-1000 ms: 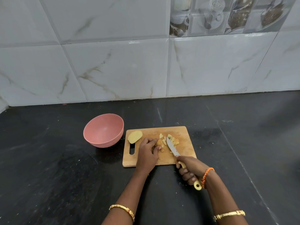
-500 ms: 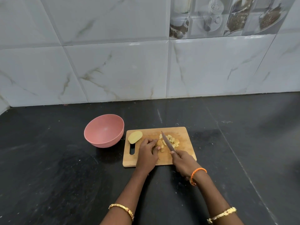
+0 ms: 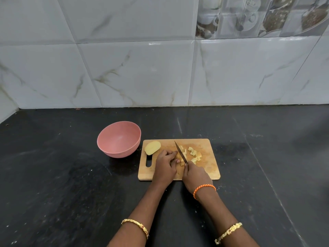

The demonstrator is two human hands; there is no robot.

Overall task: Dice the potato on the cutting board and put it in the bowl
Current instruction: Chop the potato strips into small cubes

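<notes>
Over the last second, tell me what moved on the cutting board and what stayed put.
The right hand slid forward along the knife, covering the yellow handle that stuck out behind it, and swung the blade to point farther away, up the cutting board. The left hand kept pressing the piece being cut. The potato half, diced pieces and pink bowl stayed where they were; nothing is in the bowl.

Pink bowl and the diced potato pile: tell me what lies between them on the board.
In the head view, the uncut potato half, the left hand and the knife blade.
</notes>
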